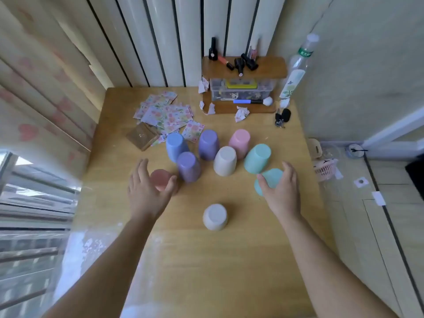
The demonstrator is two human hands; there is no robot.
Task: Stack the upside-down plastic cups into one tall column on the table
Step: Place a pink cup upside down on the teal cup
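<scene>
Several upside-down plastic cups stand on the wooden table (206, 260). A blue cup (176, 143), two purple cups (208, 143) (188, 166), a pink cup (239, 142), a white cup (225, 160) and a teal cup (257, 158) cluster in the middle. A lone white cup (215, 216) stands nearer to me. My left hand (146, 191) curls around a red cup (160, 180). My right hand (281, 191) wraps a second teal cup (270, 179). Whether either cup is lifted off the table cannot be told.
Patterned sachets (165, 113) and a clear square box (142, 135) lie at the back left. A wooden shelf (244, 65) with small bottles, a clear storage box, crumpled paper, keys (283, 117) and a tall plastic bottle (298, 65) crowd the back right. The table's right edge drops to the floor.
</scene>
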